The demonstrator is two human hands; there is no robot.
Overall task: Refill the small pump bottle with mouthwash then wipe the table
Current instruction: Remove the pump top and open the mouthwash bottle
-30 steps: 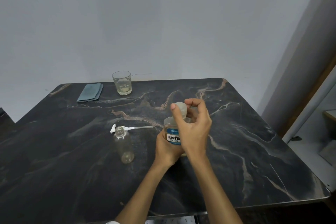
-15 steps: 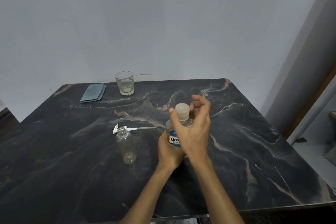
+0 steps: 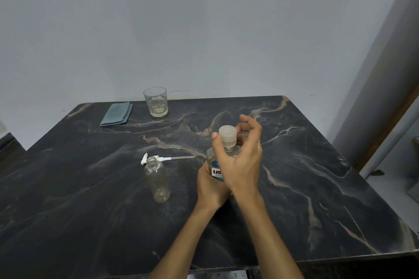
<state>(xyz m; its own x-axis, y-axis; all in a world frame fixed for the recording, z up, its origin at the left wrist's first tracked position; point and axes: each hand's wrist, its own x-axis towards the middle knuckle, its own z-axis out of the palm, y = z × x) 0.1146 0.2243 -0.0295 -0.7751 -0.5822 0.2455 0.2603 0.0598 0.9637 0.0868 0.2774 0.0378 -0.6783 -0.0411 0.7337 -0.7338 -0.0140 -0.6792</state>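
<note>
A clear mouthwash bottle (image 3: 215,165) with a blue and white label stands upright near the middle of the dark marble table (image 3: 317,188). My left hand (image 3: 209,184) grips its body from behind and below. My right hand (image 3: 240,161) curls around the pale round cap (image 3: 227,135), thumb on its left side and fingers on its right. To the left stands the small clear pump bottle (image 3: 157,180), empty and with its neck uncovered. Its white pump head with a long tube (image 3: 166,158) lies on the table just behind it.
A folded blue-grey cloth (image 3: 116,113) lies at the far left of the table. Beside it stands a drinking glass (image 3: 156,102) with a little pale liquid. A grey wall rises right behind the table, and the table's right edge drops to a lower floor.
My right hand's fingers have shifted round the cap, and the cap now shows more clearly between thumb and fingers. The bottle stays upright in my left hand.
</note>
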